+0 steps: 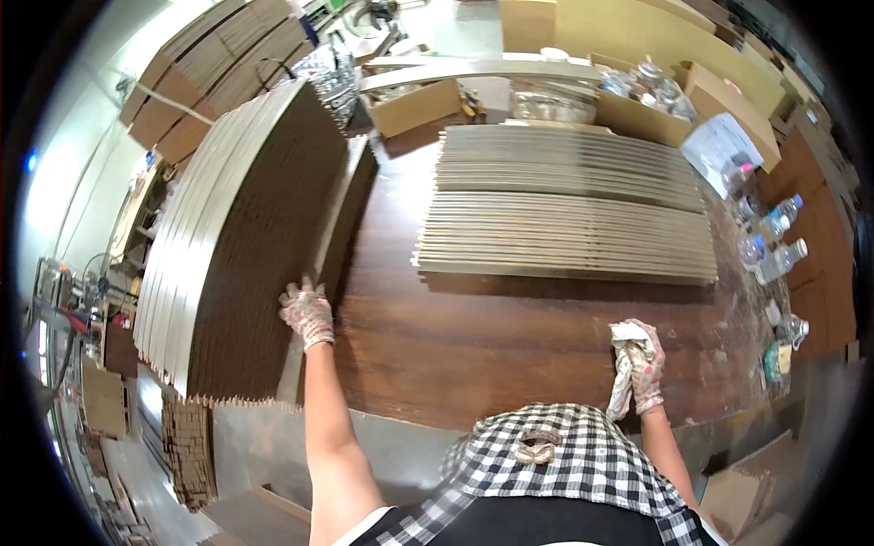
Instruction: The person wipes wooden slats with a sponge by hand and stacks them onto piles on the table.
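Patterned gloves cover both our hands. Our left hand (307, 312) rests with fingers spread on the near right edge of a leaning stack of brown panels (246, 246); whether it grips we cannot tell. Our right hand (643, 364) is closed around a crumpled white cloth (625, 369), pressed to the dark wooden desk (473, 337). Beyond lie flat slat stacks (564, 214). Bottles (774, 241) at the far right are blurred.
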Demonstrator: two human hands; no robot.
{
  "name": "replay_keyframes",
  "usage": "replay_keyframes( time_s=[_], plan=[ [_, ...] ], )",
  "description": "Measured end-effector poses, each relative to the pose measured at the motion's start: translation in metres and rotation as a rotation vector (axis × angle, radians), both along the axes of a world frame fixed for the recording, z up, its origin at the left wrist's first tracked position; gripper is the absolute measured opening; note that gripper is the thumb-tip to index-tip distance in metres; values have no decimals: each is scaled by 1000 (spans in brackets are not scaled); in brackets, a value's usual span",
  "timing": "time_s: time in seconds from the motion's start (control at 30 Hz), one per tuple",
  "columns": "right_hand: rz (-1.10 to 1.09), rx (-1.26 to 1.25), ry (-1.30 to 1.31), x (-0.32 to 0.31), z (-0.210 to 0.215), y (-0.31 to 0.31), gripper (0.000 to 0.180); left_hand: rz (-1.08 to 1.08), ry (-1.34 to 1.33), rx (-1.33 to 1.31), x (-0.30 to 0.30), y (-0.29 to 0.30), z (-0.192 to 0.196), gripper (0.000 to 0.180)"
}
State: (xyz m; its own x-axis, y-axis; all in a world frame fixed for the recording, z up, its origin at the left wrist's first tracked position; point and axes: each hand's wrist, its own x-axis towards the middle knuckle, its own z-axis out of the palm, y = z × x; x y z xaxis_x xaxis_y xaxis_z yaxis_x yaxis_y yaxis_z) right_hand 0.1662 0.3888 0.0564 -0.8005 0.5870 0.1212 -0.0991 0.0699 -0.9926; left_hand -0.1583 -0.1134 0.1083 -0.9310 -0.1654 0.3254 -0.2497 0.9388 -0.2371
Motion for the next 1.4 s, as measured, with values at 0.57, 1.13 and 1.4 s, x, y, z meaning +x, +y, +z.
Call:
replay_keyframes(
  time_s=[0.57,1.13,1.4],
  plan=[
    [-299,369,-577,48,3,237,81,-852,-286,1254,-47,149,-77,120],
    [161,399,-660,29,23,284,104,-746,-569,1314,6,138,-26,117],
    [301,240,-758,62,44,290,91,-631,-713,1391,31,138,7,120]
  ],
)
